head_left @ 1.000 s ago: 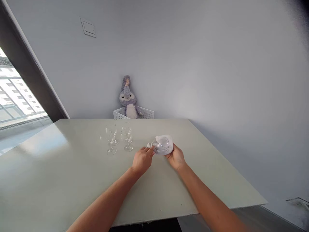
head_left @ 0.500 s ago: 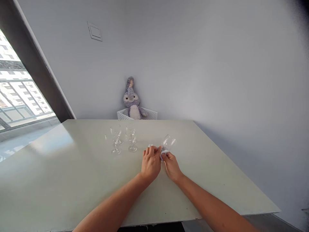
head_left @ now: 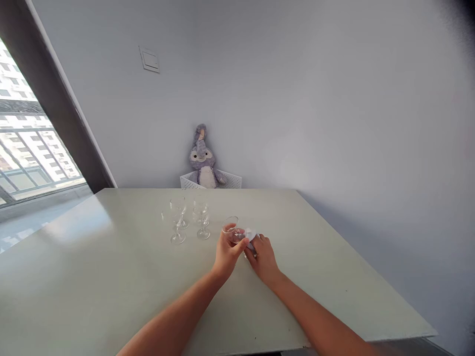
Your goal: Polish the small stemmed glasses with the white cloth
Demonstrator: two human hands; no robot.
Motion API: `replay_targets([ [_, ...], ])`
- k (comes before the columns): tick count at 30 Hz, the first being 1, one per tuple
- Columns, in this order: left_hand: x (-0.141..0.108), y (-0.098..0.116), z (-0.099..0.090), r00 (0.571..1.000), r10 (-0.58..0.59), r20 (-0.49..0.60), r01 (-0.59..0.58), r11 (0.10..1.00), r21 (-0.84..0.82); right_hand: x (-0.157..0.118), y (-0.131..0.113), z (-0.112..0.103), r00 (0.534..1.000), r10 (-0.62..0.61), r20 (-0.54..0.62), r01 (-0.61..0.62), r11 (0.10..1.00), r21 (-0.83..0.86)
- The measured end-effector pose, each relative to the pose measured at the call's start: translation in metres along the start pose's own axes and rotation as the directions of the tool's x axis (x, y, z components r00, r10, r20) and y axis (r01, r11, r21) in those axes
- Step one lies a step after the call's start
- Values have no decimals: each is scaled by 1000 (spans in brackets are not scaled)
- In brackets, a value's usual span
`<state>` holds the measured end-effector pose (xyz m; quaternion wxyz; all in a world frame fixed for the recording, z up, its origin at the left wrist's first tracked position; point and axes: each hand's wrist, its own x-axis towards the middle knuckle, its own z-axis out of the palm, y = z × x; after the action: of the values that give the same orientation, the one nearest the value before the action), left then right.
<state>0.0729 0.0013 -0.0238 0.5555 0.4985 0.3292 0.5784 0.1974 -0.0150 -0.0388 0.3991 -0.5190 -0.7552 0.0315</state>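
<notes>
My left hand (head_left: 229, 249) is wrapped round the bowl of a clear stemmed glass (head_left: 231, 227), whose rim points up and to the left. Close beside it on the right, my right hand (head_left: 262, 254) is closed on a white cloth (head_left: 250, 234) at the stem and foot end of the same glass. The foot is mostly hidden by the cloth and fingers. Several more clear stemmed glasses (head_left: 203, 232) stand upright in a group on the table (head_left: 129, 277), to the left of my hands.
At the table's far edge is a white perforated basket (head_left: 233, 181) with a grey plush toy (head_left: 207, 176) in it. A wall with a switch (head_left: 150, 60) rises behind, and a window (head_left: 33, 143) is at the left.
The held glass has turned from pointing up and right to pointing up and left. My left hand has moved onto its bowl, while my right hand and the cloth are at its foot end.
</notes>
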Motion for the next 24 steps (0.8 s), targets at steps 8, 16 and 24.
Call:
replay_targets([
  [8,-2,1,-3,987,161,-24,-158,982,107,7,14,-10,848,519,108,-484,676,555],
  [16,-4,-1,-7,969,233,-77,-220,965,140,6,2,4,863,308,401,-485,281,828],
  [24,0,-6,-11,868,494,-43,-430,794,429,7,11,5,802,436,408,-587,453,671],
])
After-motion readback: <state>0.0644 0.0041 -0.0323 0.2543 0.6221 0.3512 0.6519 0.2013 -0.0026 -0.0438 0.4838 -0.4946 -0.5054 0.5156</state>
